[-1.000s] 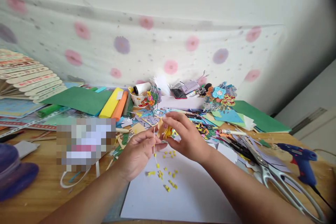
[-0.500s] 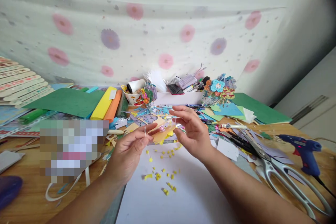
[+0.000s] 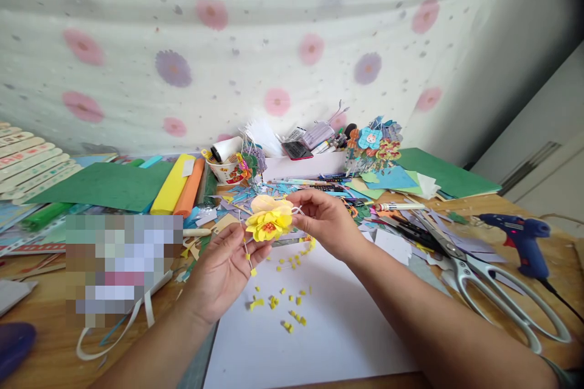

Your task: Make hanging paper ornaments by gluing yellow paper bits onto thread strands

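A yellow paper flower (image 3: 269, 220) with an orange centre faces me above the white sheet (image 3: 319, 328). My right hand (image 3: 326, 222) pinches it from the right side. My left hand (image 3: 225, 270) sits just below and left of it, fingers curled around a thin white stem with small yellow beads hanging down. Several small yellow scraps (image 3: 285, 307) lie scattered on the sheet under my hands.
Large scissors (image 3: 483, 289) and a blue glue gun (image 3: 520, 240) lie at the right. Green, yellow and orange foam rolls (image 3: 176, 182), a cup with thread (image 3: 225, 161), paper cut-outs and a white box (image 3: 305, 164) crowd the back. A blurred patch lies at left.
The flower has been turned so its yellow face points toward me and sits lower between my hands. My left hand has dropped below it. The view has shifted slightly right.
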{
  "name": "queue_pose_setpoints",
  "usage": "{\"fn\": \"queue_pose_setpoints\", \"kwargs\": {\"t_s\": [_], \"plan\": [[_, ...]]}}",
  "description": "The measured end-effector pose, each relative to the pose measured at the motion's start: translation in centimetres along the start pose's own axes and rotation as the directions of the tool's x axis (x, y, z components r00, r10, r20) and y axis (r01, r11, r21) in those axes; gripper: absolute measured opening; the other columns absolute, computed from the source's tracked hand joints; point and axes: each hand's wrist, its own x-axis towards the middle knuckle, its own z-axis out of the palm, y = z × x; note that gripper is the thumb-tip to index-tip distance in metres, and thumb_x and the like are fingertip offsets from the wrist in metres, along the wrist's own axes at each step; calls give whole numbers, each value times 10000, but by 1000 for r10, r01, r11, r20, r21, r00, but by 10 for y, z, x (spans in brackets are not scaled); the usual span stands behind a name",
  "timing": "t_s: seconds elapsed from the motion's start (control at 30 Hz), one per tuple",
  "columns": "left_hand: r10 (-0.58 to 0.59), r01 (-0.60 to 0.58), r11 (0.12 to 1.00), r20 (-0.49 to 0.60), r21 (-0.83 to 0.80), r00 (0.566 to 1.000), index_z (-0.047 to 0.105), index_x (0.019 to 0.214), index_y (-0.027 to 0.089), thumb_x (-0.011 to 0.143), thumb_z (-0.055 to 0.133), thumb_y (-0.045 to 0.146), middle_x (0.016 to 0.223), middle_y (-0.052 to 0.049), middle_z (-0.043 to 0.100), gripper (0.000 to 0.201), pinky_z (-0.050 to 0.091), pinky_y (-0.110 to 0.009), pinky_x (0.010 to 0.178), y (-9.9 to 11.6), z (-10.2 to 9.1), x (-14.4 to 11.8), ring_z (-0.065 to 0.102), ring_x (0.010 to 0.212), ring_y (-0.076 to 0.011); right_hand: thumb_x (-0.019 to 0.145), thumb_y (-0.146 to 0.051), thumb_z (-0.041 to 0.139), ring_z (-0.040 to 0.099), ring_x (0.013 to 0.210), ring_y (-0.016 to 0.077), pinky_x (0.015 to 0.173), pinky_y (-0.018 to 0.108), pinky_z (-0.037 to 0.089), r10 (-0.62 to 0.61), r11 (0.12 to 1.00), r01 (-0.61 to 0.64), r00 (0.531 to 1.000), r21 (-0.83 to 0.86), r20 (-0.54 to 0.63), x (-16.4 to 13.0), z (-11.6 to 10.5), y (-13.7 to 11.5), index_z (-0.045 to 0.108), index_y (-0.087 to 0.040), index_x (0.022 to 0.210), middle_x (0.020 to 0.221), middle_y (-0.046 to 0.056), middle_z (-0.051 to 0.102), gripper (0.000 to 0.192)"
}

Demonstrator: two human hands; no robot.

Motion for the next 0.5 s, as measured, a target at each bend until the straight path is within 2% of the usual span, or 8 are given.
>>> {"fn": "queue_pose_setpoints", "kwargs": {"t_s": [0.07,0.17,0.27,0.37,0.43,0.5], "plan": [[-17,17,1000,-6,15,1000,676,761,214,621,863,294,927,-7,739,246,599,-328,727,0,0,-1,702,854,-210,735,-318,744,608,719,135,654,283,541,-9,1000,9,1000,0,-28,0,0,-1,618,-227,1010,897,14,612,315],[-3,3,999,-5,38,1000,686,766,224,641,848,295,905,0,732,217,593,-335,735,-1,-1,-1,699,847,-206,747,-216,696,524,620,88,574,239,494,-121,982,112,992,-150,-46,-2,-2,-3,622,-232,999,919,6,591,263],[126,-133,982,60,134,990,698,709,232,674,821,302,857,5,721,147,582,-344,755,-1,0,-3,684,848,-200,776,-124,623,563,752,124,639,249,503,-286,889,282,957,-360,43,-4,-7,-3,665,-234,948,941,29,581,209],[328,-367,856,168,363,930,735,695,227,716,780,328,957,-51,726,113,548,-368,853,-1,1,-8,640,1044,-265,792,-98,617,583,978,182,797,309,518,-413,768,402,906,-498,95,-5,-13,0,676,-231,870,1004,56,552,165],[422,-481,730,233,485,876,751,721,223,755,740,330,1142,-82,690,112,505,-394,938,0,0,-11,568,1180,-300,799,-99,638,579,1009,194,853,345,507,-505,692,471,858,-547,100,-6,-15,2,657,-231,845,1023,60,543,141],[457,-531,641,280,554,844,747,739,228,790,704,326,1260,-80,622,119,483,-405,965,1,-4,-11,529,1221,-301,817,-105,647,584,976,191,837,346,507,-580,627,529,807,-572,110,-7,-16,2,643,-239,858,1003,57,546,140]]}}
